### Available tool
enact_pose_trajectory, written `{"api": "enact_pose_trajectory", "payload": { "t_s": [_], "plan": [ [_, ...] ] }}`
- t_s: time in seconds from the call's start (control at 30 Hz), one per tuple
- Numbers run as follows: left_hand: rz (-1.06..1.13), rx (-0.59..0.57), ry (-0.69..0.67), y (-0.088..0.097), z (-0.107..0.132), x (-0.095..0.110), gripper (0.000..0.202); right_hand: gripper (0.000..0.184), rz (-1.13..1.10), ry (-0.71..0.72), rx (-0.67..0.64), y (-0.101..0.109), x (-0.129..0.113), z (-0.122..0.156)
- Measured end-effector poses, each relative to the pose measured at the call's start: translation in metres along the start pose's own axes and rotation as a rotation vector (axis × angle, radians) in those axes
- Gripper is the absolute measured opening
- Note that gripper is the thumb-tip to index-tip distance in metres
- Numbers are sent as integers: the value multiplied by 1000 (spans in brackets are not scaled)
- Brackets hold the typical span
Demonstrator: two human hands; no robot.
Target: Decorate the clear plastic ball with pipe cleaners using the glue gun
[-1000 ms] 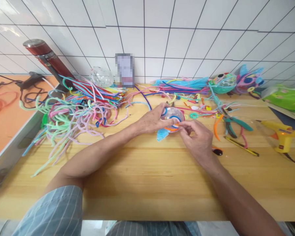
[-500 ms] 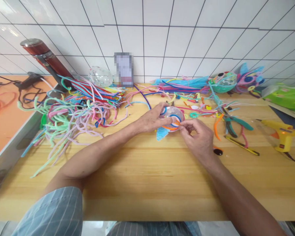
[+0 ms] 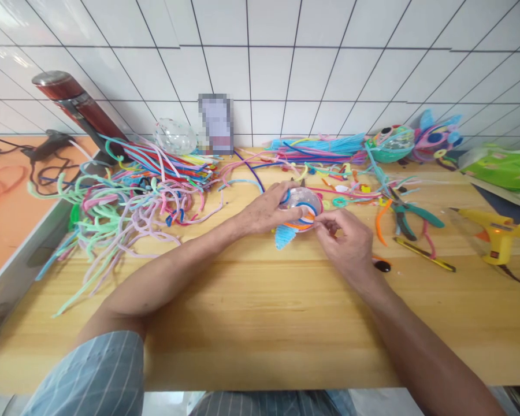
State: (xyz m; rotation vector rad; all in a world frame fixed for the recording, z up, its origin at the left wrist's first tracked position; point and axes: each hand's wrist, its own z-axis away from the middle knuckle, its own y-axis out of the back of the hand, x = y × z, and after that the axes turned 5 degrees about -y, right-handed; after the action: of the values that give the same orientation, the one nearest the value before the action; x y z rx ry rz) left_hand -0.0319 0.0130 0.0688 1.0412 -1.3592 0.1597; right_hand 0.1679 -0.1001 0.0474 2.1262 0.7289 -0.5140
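The clear ball (image 3: 305,198) is clasped by the left hand (image 3: 266,209), its side partly covered by the thumb. Right-hand (image 3: 346,238) thumb and forefinger are pressed together at its near edge; whether the orange strip (image 3: 305,222) is caught cannot be told. Beyond the grip, space is crowded by blue stems (image 3: 327,143); to its left, by tangled stems (image 3: 127,211); to its right, by pliers (image 3: 402,218), cutter (image 3: 424,255) and glue gun (image 3: 498,234).
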Motion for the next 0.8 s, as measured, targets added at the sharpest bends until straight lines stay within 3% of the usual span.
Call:
{"api": "enact_pose_trajectory", "payload": {
  "t_s": [0.17, 0.4, 0.57, 0.8],
  "plan": [
    [1, -33, 5, 6, 0, 3, 75, 16, 16, 40, 1, 0, -2, 0],
    [57, -174, 17, 18, -1, 5, 83, 16, 31, 98, 10, 0, -2, 0],
    [70, -161, -15, 18, -4, 2, 90, 16, 44, 101, 10, 1, -1, -1],
    [113, -135, -30, 17, -1, 4, 79, 18, 33, 118, 7, 0, -2, 0]
  ]
}}
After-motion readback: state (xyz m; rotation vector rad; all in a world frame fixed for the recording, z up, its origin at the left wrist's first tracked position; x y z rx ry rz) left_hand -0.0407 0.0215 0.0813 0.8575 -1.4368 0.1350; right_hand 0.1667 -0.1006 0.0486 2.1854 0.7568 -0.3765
